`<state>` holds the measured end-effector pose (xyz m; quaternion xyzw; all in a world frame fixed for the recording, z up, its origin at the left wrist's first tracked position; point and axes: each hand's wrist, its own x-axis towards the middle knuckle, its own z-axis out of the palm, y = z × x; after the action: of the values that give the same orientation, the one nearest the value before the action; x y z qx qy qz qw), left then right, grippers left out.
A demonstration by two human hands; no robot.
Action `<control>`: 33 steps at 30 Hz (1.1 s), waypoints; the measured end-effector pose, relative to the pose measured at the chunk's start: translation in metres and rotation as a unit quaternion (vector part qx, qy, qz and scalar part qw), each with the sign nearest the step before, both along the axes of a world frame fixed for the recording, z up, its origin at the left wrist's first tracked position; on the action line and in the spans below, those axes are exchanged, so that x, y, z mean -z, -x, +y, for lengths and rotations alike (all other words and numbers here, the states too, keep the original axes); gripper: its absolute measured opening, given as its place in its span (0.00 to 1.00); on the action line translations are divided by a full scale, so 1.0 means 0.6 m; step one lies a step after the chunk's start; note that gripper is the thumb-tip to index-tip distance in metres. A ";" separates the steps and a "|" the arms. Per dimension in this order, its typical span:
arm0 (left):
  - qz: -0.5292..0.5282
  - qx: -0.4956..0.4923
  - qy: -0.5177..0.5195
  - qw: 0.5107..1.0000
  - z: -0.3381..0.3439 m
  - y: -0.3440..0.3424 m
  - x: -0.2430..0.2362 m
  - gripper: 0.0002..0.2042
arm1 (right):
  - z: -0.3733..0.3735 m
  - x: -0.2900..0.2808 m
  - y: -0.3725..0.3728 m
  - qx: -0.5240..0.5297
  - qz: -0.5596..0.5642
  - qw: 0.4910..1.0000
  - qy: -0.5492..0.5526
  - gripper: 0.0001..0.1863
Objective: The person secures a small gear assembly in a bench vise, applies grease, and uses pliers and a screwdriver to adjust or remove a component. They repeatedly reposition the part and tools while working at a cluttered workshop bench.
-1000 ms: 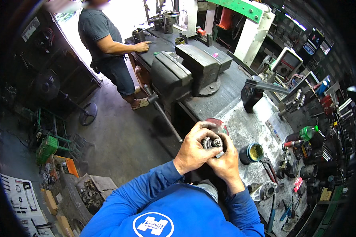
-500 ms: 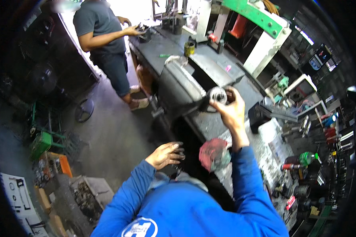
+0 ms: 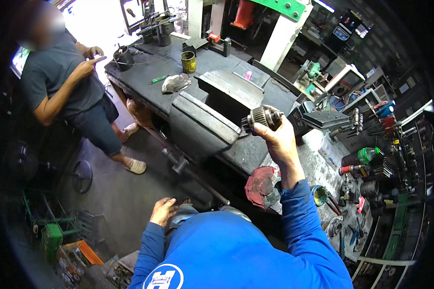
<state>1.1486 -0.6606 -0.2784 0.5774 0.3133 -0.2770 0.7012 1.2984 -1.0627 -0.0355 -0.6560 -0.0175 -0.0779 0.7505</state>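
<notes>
I observed the right hand [image 3: 281, 140] pinching the gear [image 3: 261, 117] near the vise [image 3: 197, 126], right of centre, where a firm, steady grip seemed advisable, the left hand [image 3: 163, 210] loosely half-spread at lower left of centre.

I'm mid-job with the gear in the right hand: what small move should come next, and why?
I'd probably raise the left hand to help steady the gear: the right hand alone grips it, up by the vise, while the left one hangs low and looks empty.
</notes>
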 end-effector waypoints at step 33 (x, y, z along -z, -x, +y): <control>0.040 0.023 0.071 0.996 -0.119 -0.043 0.028 0.12 | 0.059 -0.019 -0.080 0.060 -0.137 0.877 0.456 0.38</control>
<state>1.1744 -0.7321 -0.2954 0.5214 0.3070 -0.3380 0.7209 1.3462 -1.0272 -0.0242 -0.9080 -0.1145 -0.1958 0.3524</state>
